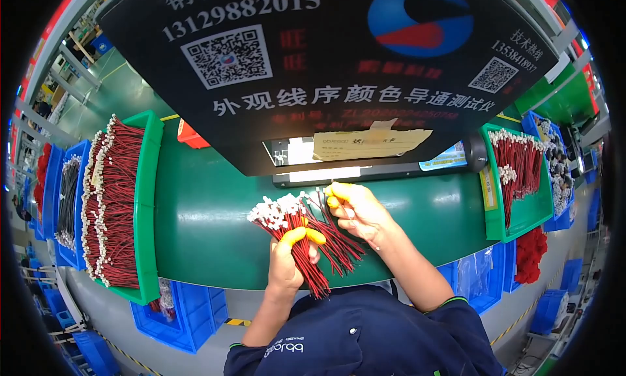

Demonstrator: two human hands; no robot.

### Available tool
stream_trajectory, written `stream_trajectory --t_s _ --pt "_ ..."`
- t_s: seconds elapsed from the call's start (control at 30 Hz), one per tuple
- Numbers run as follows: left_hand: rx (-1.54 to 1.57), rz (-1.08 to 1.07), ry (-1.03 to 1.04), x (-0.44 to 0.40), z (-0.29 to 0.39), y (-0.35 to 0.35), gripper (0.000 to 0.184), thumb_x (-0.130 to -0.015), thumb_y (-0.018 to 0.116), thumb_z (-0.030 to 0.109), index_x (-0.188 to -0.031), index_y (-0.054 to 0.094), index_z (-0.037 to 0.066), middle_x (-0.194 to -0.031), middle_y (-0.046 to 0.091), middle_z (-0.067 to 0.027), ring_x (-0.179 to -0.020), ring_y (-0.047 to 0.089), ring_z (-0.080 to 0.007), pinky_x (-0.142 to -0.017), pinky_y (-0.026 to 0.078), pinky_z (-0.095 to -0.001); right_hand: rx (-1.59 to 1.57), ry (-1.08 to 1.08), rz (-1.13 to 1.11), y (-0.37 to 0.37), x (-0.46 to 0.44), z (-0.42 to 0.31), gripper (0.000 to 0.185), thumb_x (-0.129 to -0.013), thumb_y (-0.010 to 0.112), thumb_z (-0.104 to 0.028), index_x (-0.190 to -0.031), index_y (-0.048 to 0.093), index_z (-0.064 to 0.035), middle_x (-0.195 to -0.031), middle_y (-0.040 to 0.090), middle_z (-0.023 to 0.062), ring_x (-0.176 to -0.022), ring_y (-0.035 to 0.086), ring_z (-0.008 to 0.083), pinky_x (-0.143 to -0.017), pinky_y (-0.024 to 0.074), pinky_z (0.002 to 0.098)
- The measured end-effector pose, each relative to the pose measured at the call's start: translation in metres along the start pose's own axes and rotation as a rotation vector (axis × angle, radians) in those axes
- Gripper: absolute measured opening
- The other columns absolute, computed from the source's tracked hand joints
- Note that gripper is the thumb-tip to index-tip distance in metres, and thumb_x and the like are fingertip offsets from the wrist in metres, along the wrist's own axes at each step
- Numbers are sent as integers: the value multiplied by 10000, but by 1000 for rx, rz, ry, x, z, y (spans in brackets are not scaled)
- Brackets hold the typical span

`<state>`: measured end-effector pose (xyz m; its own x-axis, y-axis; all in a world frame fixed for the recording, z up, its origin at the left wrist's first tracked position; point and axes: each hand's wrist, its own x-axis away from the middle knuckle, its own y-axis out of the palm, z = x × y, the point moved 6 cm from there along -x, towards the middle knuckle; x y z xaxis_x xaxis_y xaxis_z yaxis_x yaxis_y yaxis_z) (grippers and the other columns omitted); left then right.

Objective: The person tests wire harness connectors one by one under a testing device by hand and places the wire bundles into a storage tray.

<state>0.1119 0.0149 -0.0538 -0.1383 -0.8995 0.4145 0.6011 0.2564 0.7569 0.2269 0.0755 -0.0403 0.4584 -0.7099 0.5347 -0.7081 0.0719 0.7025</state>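
Observation:
My left hand [294, 253], with yellow finger cots on its thumb and a finger, is closed around a thick bundle of red-and-black wire leads [305, 259]. White connectors [277, 211] crowd the upper end of that bundle. Some leads fan out to the right, their ends hanging loose over the green table. My right hand [362, 213], also in yellow finger cots, is pinched just right of the bundle's top, beside a few separated leads. What sits between its fingertips is too small to make out. Both hands are below the black tester panel [261, 125].
A paper label [372, 144] hangs over the tester's lit slot, above a black bar [385, 174]. Green bins of leads stand on the left [147, 206] and right [521, 223] of the table. Blue bins [195, 320] sit lower, by the table's near edge.

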Motion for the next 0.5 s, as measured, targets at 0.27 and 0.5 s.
stream_trajectory --t_s 0.27,0.5 --pt "28 115 -2 1 2 3 119 -796 521 31 -909 517 -4 -760 574 -116 -558 538 -162 -455 456 -258 807 -121 53 7 11 -9 191 -824 518 -183 -849 536 5 -627 516 21 -450 418 27 -344 335 160" --pt "-45 105 21 -2 -3 6 151 -792 517 30 -943 503 30 -757 552 -85 -587 529 -159 -463 442 -261 514 -382 6 24 19 6 129 -809 529 -95 -800 551 32 -645 543 45 -470 497 76 -440 420 191"
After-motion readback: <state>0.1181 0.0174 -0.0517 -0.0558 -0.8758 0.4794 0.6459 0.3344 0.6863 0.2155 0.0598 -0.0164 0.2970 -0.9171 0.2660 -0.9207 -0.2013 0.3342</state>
